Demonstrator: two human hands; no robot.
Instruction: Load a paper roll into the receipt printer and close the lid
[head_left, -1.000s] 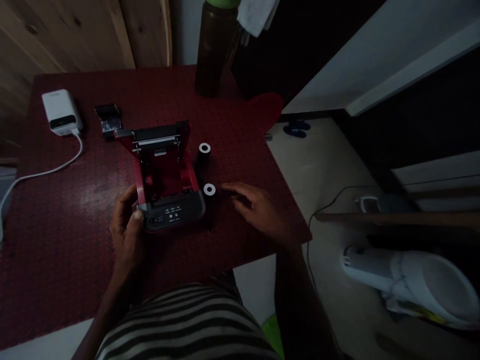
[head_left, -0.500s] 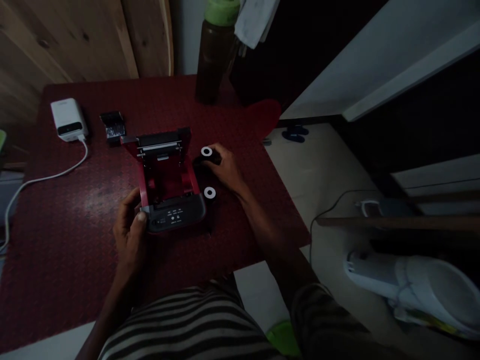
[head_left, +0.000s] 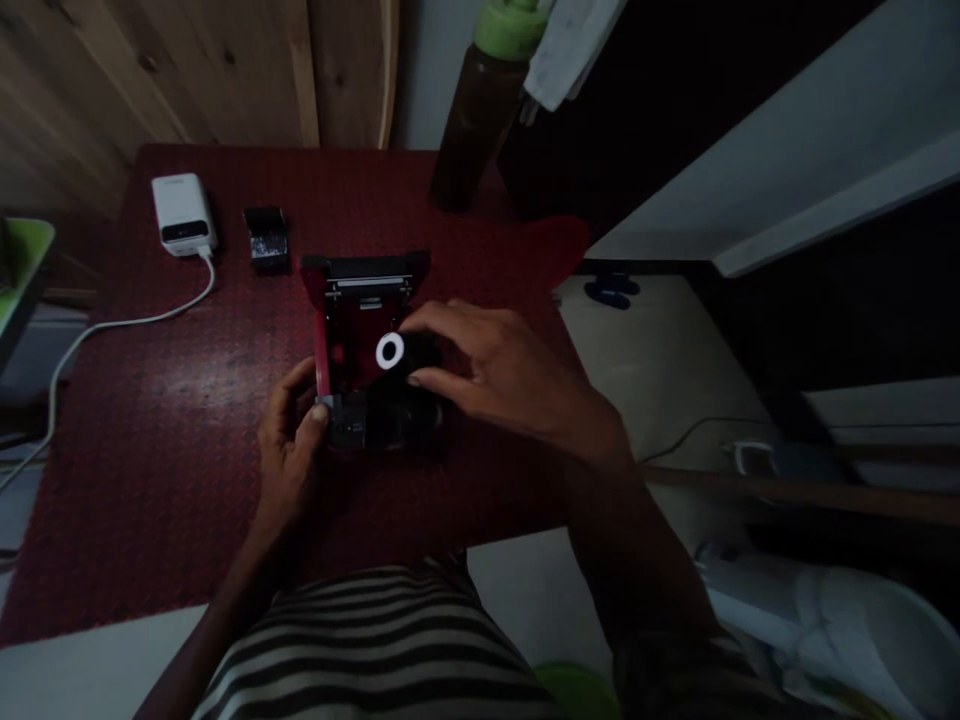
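A small red and black printer (head_left: 346, 425) rests on the table with its lid (head_left: 367, 268) raised. My left hand (head_left: 291, 430) grips its left front corner, thumb on top and fingers along the side. Over the right part of the open red compartment (head_left: 349, 365), my right hand (head_left: 487, 365) holds a black ribbon roll (head_left: 421, 352) between thumb and fingers. The white ring of the roll's core faces left. Dark ribbon seems to hang from it across the front panel; its far end is hidden in shadow.
On the red table (head_left: 217, 400) lie a white power bank (head_left: 182, 212) with a white cable (head_left: 150, 318) and a small black item (head_left: 267, 240). A tall dark bottle with a green lid (head_left: 480, 110) stands at the back. A red rounded object (head_left: 559, 247) sits near the right edge.
My right hand has lifted the ribbon roll from the table at the printer's right and carried it left over the open compartment. My left hand still grips the printer. The camera view has shifted.
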